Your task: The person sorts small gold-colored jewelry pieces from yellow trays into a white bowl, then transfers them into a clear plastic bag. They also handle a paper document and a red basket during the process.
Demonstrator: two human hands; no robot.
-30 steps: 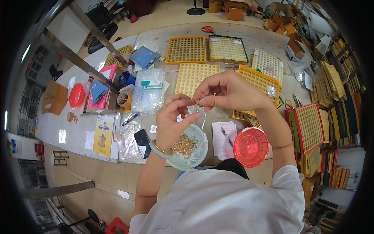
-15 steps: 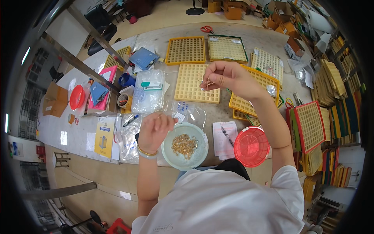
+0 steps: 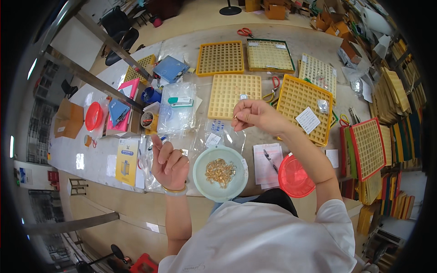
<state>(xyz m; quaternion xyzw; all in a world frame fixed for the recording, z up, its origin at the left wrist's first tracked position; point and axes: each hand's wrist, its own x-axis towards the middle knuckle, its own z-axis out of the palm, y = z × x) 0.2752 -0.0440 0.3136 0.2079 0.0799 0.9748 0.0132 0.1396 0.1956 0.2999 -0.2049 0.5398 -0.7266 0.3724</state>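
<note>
A small piece [image 3: 236,119], which looks gold in colour, is between the thumb and forefinger of the right grip [image 3: 257,114]; it is too small for telling its exact shape. A round, pale green basket [image 3: 199,187] stands upright, nearer to the body than the right grip and just to the right of the left grip [image 3: 170,164]. In its middle lies a loose heap of small shiny pieces [image 3: 220,173], gold and clear, mixed in all directions. A pale yellow tray [image 3: 221,105], with rows of square cells, lies flat beyond the right grip, which covers its near right corner in this view.
</note>
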